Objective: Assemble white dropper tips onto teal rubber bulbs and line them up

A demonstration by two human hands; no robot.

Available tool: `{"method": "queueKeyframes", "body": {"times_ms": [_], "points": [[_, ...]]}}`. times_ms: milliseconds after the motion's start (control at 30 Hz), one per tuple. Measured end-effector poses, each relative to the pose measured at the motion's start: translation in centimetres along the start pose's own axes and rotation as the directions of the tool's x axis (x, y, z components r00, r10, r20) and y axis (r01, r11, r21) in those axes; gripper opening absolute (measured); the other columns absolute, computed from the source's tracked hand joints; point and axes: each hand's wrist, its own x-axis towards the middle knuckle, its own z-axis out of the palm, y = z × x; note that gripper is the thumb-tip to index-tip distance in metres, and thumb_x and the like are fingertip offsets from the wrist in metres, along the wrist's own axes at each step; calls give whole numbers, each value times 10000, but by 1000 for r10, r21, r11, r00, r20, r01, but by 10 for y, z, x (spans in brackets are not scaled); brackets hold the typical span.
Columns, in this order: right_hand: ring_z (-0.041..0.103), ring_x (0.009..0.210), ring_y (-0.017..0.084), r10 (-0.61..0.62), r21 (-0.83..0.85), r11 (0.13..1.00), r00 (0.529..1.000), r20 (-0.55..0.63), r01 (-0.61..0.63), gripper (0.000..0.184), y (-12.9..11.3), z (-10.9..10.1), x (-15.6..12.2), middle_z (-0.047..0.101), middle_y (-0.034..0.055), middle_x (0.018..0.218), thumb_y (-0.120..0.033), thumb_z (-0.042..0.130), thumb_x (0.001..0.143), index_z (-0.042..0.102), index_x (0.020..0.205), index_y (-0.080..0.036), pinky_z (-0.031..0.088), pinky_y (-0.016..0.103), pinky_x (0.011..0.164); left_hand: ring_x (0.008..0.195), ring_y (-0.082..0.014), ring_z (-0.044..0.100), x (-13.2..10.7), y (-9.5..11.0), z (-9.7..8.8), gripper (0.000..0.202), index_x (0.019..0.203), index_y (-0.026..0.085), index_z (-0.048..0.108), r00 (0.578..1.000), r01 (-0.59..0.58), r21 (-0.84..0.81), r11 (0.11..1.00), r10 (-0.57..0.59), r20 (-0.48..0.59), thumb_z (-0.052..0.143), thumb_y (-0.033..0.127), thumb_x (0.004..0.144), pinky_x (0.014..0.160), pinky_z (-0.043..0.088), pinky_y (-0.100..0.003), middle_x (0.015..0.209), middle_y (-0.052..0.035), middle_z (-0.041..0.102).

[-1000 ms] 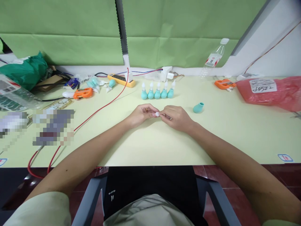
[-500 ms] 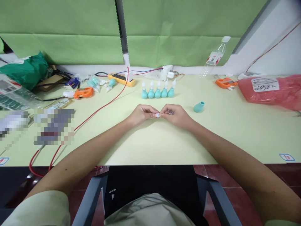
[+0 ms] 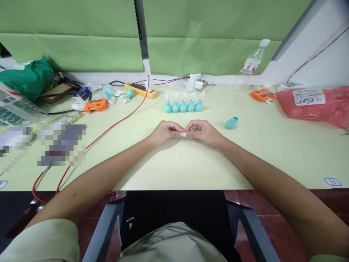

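My left hand (image 3: 163, 131) and my right hand (image 3: 204, 131) meet at the middle of the pale yellow table (image 3: 174, 163). Both pinch a small white plastic piece (image 3: 184, 134) between their fingertips. A loose teal rubber bulb (image 3: 231, 123) lies on its side to the right of my right hand. Behind my hands stands a row of several teal bulbs with white nozzles (image 3: 183, 102).
A red cable (image 3: 109, 129) crosses the left half of the table. Orange tools (image 3: 95, 105) (image 3: 263, 95), a yellow power strip (image 3: 140, 89), a green bag (image 3: 25, 76), a red bag (image 3: 316, 103) and a plastic bottle (image 3: 251, 63) line the back and sides.
Both hands stayed together on the white piece; my right hand's fingers curled in a little. The view shifted slightly.
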Motion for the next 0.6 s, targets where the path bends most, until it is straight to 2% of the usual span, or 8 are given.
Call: {"method": "queueKeyframes", "body": {"times_ms": [100,267,433,500,600], "points": [[394,513,81,-23,-13,1000,1000,-2,23,373,1,0,1,456,-64,580,-476,870,728,660,829,-184,287,231,463,874,-218,726,0,-1,0,373,828,164,810,1000,4,-19,1000,-4,-18,944,432,605,898,562,-406,922,-92,792],[398,488,75,31,72,997,1000,5,-31,385,4,-2,2,464,-64,599,-459,880,726,624,817,-187,293,236,447,862,-209,717,-2,1,2,388,853,153,803,1000,7,-13,1000,-8,-28,936,440,628,895,553,-403,908,-92,787],[423,514,79,-22,258,966,997,67,4,367,-2,-5,2,561,-28,681,-420,859,760,582,830,-189,350,255,482,846,-181,698,1,6,7,365,917,152,787,997,-75,-76,994,75,-2,891,441,719,890,525,-381,878,-80,764],[437,544,90,-46,322,947,996,82,17,343,-4,-6,2,558,-28,689,-393,847,769,583,858,-194,377,262,509,849,-175,691,3,5,7,370,939,161,783,995,-104,-125,987,104,-3,888,443,724,888,519,-374,889,-74,758],[446,562,104,-43,327,945,995,93,10,290,-1,-6,3,518,-40,655,-361,815,796,602,902,-196,379,263,521,864,-175,689,5,2,6,364,941,168,785,994,-106,-144,984,105,-20,888,440,724,887,519,-368,905,-71,757]]}}
